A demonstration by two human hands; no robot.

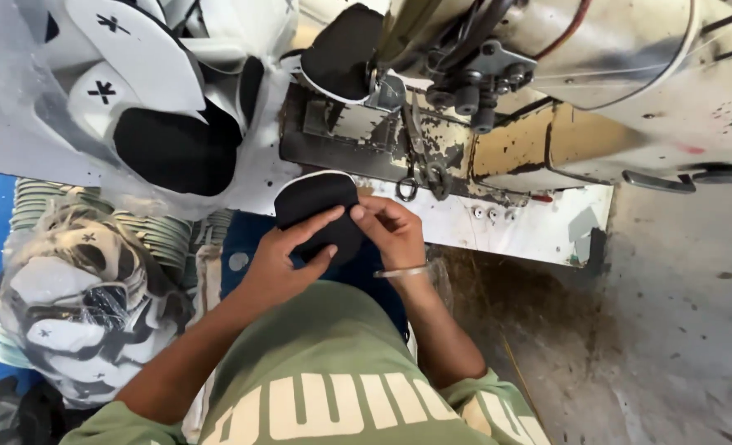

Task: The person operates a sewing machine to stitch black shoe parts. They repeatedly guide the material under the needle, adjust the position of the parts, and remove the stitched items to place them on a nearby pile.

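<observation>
Below the sewing machine (498, 74), at the bench (514, 227) edge, my left hand (288, 251) and right hand (391, 227) both pinch a black fabric shoe piece (316, 202), held close to my lap for handling. Bagged cut pieces (77, 305) sit left.

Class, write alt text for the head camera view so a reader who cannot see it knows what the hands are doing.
Seen from above, a person's left hand and right hand together hold a rounded black fabric piece with white edging at the edge of a worn, paint-chipped sewing machine. Clear plastic bags of black and white fabric pieces lie to the left.
</observation>
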